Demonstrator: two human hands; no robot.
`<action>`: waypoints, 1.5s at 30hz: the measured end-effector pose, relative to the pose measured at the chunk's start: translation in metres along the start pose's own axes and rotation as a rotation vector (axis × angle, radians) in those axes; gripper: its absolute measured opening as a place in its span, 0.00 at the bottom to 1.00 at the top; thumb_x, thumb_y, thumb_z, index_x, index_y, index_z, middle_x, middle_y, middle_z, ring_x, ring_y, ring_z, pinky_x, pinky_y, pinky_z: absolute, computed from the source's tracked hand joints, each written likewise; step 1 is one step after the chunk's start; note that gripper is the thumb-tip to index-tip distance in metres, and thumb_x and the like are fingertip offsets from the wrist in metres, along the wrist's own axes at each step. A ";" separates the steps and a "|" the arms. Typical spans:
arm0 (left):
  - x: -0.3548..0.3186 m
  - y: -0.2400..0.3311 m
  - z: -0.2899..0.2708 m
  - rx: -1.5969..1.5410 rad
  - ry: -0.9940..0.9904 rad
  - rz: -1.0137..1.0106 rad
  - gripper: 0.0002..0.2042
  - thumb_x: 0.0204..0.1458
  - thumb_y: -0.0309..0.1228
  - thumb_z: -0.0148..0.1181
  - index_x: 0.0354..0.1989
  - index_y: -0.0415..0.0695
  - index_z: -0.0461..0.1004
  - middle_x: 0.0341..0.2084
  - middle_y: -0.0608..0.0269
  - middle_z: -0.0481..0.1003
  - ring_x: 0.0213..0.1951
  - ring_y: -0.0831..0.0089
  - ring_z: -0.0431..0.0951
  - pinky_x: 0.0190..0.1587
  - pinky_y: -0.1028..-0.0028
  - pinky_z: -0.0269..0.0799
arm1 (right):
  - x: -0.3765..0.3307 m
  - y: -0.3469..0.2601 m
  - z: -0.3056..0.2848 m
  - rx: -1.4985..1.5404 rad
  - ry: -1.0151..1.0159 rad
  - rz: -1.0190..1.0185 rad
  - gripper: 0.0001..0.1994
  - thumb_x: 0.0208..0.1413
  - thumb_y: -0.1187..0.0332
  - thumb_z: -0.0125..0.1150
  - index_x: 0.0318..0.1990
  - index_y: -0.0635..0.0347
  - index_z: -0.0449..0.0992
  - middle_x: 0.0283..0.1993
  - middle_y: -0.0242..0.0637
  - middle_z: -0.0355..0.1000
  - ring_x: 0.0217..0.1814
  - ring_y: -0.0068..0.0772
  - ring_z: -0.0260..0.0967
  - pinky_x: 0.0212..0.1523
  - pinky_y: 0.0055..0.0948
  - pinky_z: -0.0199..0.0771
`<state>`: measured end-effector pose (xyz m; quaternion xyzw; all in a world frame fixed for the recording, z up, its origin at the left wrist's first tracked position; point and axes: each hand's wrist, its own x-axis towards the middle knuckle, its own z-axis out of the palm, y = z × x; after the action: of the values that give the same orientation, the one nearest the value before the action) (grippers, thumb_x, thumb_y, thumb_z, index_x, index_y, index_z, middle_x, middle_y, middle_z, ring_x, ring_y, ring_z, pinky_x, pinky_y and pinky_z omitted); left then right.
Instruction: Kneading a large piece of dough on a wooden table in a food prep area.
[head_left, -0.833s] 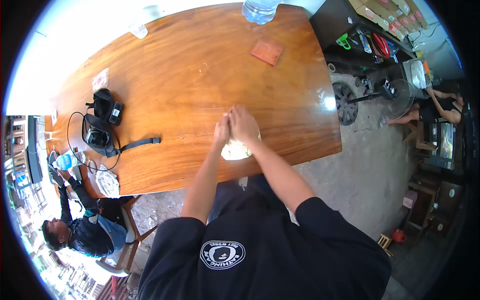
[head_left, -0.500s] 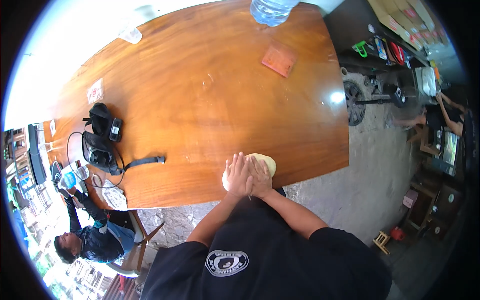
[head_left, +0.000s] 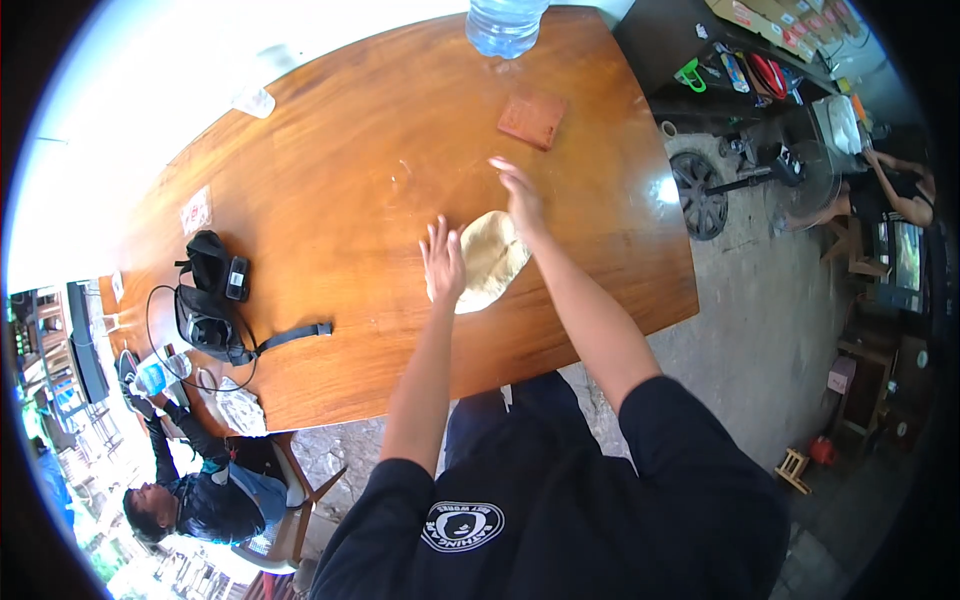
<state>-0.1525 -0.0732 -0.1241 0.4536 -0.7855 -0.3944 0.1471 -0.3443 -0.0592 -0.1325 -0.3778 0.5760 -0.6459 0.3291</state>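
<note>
A pale, flattened lump of dough lies on the wooden table, longer than it is wide, with a crease near its right side. My left hand is at the dough's left edge, fingers stretched and spread, apparently touching it. Along the upper right edge is my right hand, its fingers extended away from me and partly blurred. Neither hand grips the dough. Whether the right palm presses on it or only rests beside it, I cannot tell.
A reddish-brown square block and a large water bottle stand farther back. To the left are a black strapped harness, a small packet and a clear cup. A seated person is at left, another at far right.
Half a second ago both hands pressed together on a rounder dough near the table's front edge. The dough is now farther forward and longer, and my hands have parted to its two sides.
</note>
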 end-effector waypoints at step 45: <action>0.014 -0.001 -0.014 -0.299 0.013 0.058 0.28 0.68 0.51 0.36 0.64 0.44 0.69 0.65 0.45 0.64 0.70 0.48 0.56 0.72 0.54 0.43 | 0.026 0.016 0.019 -0.291 0.047 0.101 0.21 0.67 0.65 0.42 0.64 0.59 0.69 0.70 0.48 0.62 0.75 0.45 0.52 0.73 0.46 0.46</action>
<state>-0.1506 -0.0920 -0.1175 0.4063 -0.7299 -0.4996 0.2294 -0.3405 -0.0929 -0.1443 -0.3770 0.6893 -0.5469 0.2894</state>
